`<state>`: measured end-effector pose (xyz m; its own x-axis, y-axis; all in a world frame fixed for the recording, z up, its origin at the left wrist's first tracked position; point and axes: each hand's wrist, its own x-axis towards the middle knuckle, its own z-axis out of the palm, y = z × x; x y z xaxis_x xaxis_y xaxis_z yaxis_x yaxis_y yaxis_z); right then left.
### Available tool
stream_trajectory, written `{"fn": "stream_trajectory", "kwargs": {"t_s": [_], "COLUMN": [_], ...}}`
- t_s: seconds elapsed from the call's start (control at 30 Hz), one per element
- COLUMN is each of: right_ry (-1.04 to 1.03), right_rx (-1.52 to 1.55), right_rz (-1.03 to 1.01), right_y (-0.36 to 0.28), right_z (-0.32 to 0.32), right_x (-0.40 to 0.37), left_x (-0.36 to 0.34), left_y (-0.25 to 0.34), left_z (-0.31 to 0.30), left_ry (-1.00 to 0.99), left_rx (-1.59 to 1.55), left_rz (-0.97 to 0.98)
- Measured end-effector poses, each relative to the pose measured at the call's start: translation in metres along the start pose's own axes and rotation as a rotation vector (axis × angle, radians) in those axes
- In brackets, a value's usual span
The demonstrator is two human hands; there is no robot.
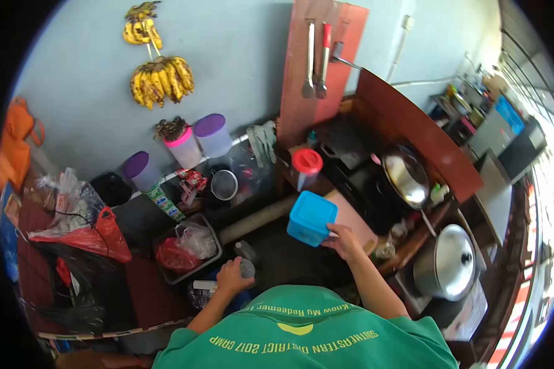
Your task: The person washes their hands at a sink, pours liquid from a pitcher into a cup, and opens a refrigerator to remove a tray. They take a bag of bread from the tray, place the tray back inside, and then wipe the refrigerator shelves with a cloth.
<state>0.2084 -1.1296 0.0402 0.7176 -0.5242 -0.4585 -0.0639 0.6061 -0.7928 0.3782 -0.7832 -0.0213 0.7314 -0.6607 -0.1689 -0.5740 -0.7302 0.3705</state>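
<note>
My right hand [345, 243] grips a blue plastic container with a lid [313, 216] by its lower right corner, raised beside the pink cutting board [354, 220]. My left hand [232, 278] is lower and to the left, its fingers closed around a small clear container [247, 268], whose exact kind is partly hidden by the fingers. Just beyond that hand lies a clear bottle [245, 249]. A tub with a red lid [306, 162] stands past the blue container.
A grey basin [192, 275] with plastic bags sits at left. At right are a black stove [349, 184], a wok with a shiny lid [405, 178] and a large lidded pot [446, 263]. Purple-lidded containers [213, 136] line the wall. Bananas [161, 81] hang above.
</note>
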Motion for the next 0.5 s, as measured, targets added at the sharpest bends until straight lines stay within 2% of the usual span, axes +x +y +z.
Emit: {"fn": "stream_trajectory", "kwargs": {"t_s": [0.1, 0.17, 0.3, 0.43, 0.5], "right_ry": [-0.098, -0.105, -0.12, -0.165, -0.149], "right_rx": [-0.01, 0.002, 0.055, 0.148, 0.199], "right_rz": [-0.002, -0.102, -0.057, -0.067, -0.063], "right_y": [-0.06, -0.077, -0.105, -0.118, -0.13], "right_z": [0.057, 0.094, 0.139, 0.131, 0.109], "right_x": [0.118, 0.16, 0.217, 0.203, 0.186], "left_x": [0.005, 0.005, 0.033, 0.102, 0.154], "left_y": [0.004, 0.007, 0.016, 0.003, 0.015], "left_z": [-0.001, -0.001, -0.015, -0.009, -0.008], "left_ry": [0.125, 0.155, 0.163, 0.129, 0.091], "left_rx": [-0.062, -0.103, -0.171, -0.192, -0.155], "left_rz": [-0.182, -0.241, -0.347, -0.222, -0.029]}}
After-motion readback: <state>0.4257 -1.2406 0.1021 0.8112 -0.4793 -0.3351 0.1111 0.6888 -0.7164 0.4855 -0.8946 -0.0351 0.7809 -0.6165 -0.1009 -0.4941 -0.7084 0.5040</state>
